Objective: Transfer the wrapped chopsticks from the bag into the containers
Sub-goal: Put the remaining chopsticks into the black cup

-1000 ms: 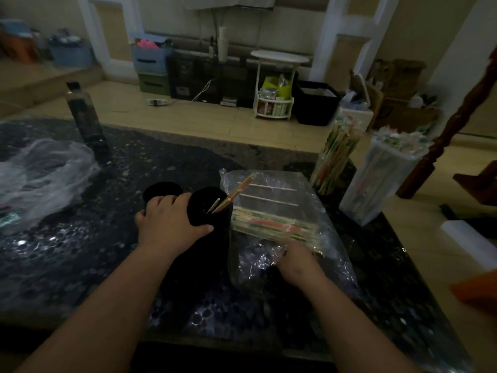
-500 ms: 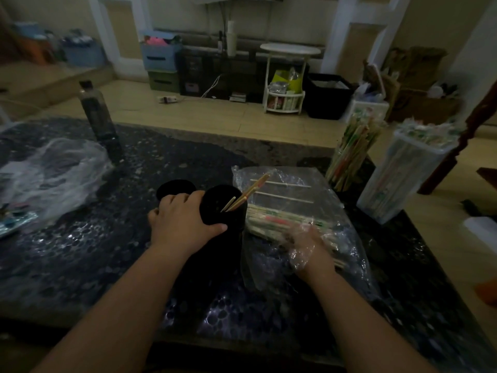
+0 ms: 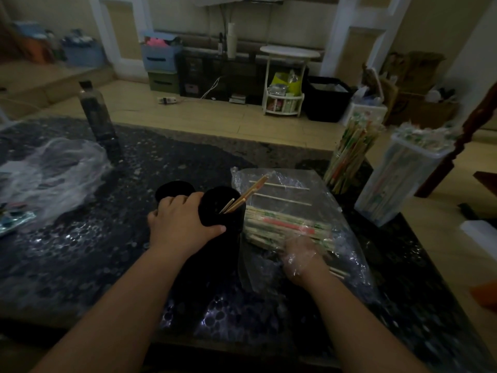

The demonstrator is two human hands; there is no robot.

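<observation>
A clear plastic bag (image 3: pixel 341 254) lies on the dark table and holds a flat bundle of wrapped chopsticks (image 3: pixel 285 224). My right hand (image 3: pixel 300 255) is inside the bag, seen through the plastic, lying on the near end of the bundle; its fingers are blurred by the film. My left hand (image 3: pixel 180 224) grips a black cylindrical container (image 3: pixel 226 232) just left of the bag. A few chopsticks (image 3: pixel 242 200) lean out of that container. A second black container (image 3: pixel 174 188) stands behind my left hand.
A dark bottle (image 3: pixel 96 114) stands at the table's back left, beside a crumpled clear plastic bag (image 3: pixel 48 173). At the right edge stand a clear cup full of chopsticks (image 3: pixel 349 157) and a tall clear box of wrapped chopsticks (image 3: pixel 400 173). Floor and shelves lie beyond.
My right hand has slid from the bag's open near edge into the bag and onto the chopstick bundle. My left hand keeps its hold on the black container.
</observation>
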